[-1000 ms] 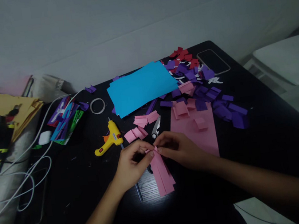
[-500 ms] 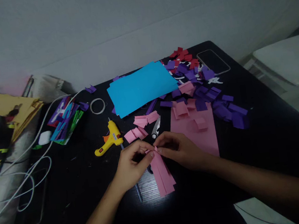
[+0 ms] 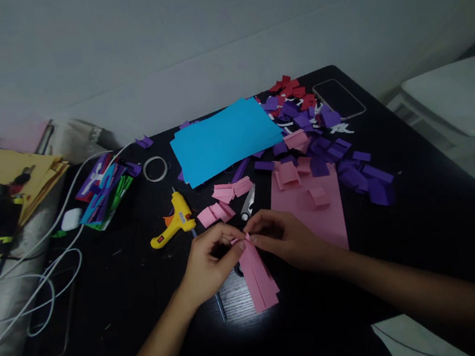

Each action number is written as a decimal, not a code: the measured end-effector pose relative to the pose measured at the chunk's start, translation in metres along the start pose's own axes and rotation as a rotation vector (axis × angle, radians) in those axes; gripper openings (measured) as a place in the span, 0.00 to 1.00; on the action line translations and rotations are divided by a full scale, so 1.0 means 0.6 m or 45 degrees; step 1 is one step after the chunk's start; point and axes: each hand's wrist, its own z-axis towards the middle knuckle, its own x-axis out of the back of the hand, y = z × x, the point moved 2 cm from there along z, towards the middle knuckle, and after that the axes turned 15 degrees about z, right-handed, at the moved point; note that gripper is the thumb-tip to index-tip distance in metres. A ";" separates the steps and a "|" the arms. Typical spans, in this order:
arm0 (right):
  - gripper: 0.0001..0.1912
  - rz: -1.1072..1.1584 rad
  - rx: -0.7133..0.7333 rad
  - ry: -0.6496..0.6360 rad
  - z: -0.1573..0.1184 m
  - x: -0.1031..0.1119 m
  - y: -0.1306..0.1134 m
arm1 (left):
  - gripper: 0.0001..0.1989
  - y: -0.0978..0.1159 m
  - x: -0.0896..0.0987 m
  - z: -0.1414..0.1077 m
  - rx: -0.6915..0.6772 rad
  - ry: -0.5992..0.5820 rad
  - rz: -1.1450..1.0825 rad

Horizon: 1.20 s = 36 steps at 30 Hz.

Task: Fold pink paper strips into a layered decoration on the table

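Observation:
Both hands meet at the top end of a pink paper strip (image 3: pixel 258 280), which hangs down toward the table's front edge and has lengthwise creases. My left hand (image 3: pixel 213 258) pinches its upper left corner between thumb and fingers. My right hand (image 3: pixel 287 237) is closed on the upper right corner, fingertips almost touching the left ones. Scissors (image 3: pixel 248 203) lie just beyond the hands, their handles partly hidden. A yellow glue gun (image 3: pixel 173 220) rests left of them, and small folded pink pieces (image 3: pixel 216 213) lie between the glue gun and the scissors.
Blue sheets (image 3: pixel 226 141) lie at the back. Purple scraps (image 3: pixel 353 171) and red scraps (image 3: pixel 291 88) cover the right rear, near a phone (image 3: pixel 338 98). A pink sheet (image 3: pixel 331 224) sits by my right hand. Left are a tape roll (image 3: pixel 155 169), coloured strips (image 3: pixel 108 189) and white cables (image 3: pixel 50 284).

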 end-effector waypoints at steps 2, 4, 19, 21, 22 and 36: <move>0.06 0.008 -0.004 0.001 0.000 0.000 0.000 | 0.02 0.000 0.000 0.000 0.000 -0.001 -0.003; 0.06 0.013 -0.001 0.004 0.000 0.000 0.000 | 0.01 0.000 0.000 -0.001 -0.002 -0.003 -0.011; 0.07 0.008 -0.001 -0.012 -0.002 -0.001 -0.004 | 0.02 0.001 0.000 0.001 0.015 -0.016 -0.012; 0.08 0.007 -0.009 -0.013 -0.002 0.000 -0.003 | 0.02 0.001 0.001 0.000 0.019 -0.009 -0.001; 0.08 0.009 -0.013 -0.009 -0.002 0.000 -0.003 | 0.02 0.001 0.001 0.000 0.022 -0.005 0.008; 0.08 0.072 -0.024 0.020 0.000 -0.001 0.006 | 0.02 -0.002 -0.001 -0.002 -0.019 -0.027 0.026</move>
